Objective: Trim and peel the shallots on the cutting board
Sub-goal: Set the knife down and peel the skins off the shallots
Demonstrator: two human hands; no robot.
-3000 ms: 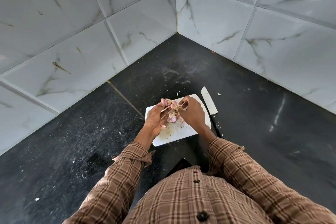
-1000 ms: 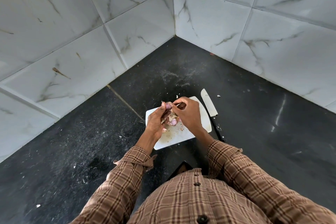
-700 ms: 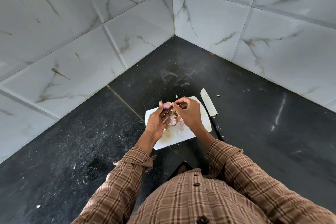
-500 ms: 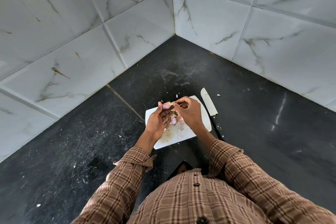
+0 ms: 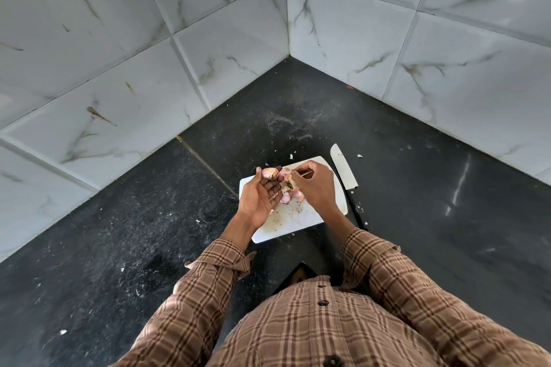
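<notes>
Shallot pile point(image 5: 290, 195) half-hidden behind hands

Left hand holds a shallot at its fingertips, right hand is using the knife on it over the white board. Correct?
Not quite. In the head view the knife lies on the dark counter to the right of the cutting board, untouched. The right hand pinches a strip of skin with bare fingers. The left hand does hold the shallot at its fingertips over the board.

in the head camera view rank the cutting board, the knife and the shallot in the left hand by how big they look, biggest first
1. cutting board
2. knife
3. shallot, pinched at the left hand's fingertips; held nearer the camera, yet clearly smallest.
</notes>
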